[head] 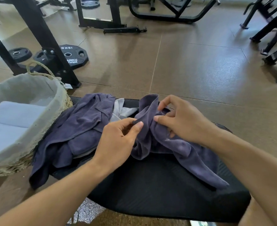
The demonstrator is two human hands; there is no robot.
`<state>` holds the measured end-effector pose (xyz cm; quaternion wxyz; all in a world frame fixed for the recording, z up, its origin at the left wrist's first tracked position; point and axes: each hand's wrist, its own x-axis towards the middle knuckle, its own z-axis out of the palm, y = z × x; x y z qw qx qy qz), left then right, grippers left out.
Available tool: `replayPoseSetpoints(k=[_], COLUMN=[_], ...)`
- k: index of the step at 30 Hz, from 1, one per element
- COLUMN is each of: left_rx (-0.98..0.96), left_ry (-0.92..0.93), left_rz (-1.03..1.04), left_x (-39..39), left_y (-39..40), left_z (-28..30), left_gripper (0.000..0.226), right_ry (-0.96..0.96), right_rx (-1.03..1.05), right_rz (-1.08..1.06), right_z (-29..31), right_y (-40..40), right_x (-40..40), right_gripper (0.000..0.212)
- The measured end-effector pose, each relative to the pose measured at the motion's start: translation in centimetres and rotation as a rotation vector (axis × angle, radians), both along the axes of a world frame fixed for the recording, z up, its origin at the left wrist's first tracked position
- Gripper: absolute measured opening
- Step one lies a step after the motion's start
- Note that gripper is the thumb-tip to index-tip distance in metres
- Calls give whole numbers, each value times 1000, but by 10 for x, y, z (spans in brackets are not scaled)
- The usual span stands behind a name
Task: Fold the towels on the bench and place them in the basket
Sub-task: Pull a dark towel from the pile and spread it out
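Both hands pinch navy towel point(152, 128) betw. them: left hand point(118, 141), right hand point(181, 119), above bench point(150, 185).

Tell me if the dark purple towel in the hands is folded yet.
Not folded: the dark purple towel hangs bunched and twisted between both hands.

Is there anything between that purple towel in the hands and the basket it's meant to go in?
Yes. A heap of unfolded towels lies on the bench between the held towel and the basket, its edge against the basket's side. The basket's top is open, so lifting over the heap should work.
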<state>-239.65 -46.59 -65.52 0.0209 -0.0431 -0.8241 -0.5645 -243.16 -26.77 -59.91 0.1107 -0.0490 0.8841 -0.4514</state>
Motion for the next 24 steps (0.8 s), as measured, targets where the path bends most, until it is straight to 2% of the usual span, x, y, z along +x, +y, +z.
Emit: replayPoseSetpoints(k=[4, 8, 10, 12, 15, 20, 24], left_rx=[48, 79, 96, 92, 69, 121, 172], left_ry=[-20, -33, -36, -30, -22, -28, -26], left_rz=[-41, -22, 1, 20, 38, 20, 21], left_x=[9, 10, 9, 8, 7, 8, 10], left_y=[5, 5, 6, 7, 8, 9, 10], left_z=[1, 2, 5, 5, 2, 3, 6], left_gripper=[15, 19, 21, 20, 17, 21, 18], right_ry=[-51, -138, -5, 142, 248, 437, 447], right_rx=[-117, -138, -21, 111, 122, 242, 217], right_rz=[120, 194, 235, 209, 138, 229, 235], right_z=[1, 4, 3, 0, -3, -3, 2], right_y=[-8, -6, -3, -2, 0, 3, -1], right_x=[10, 13, 13, 13, 10, 6, 10], right_gripper=[7, 38, 36, 23, 9, 9, 14])
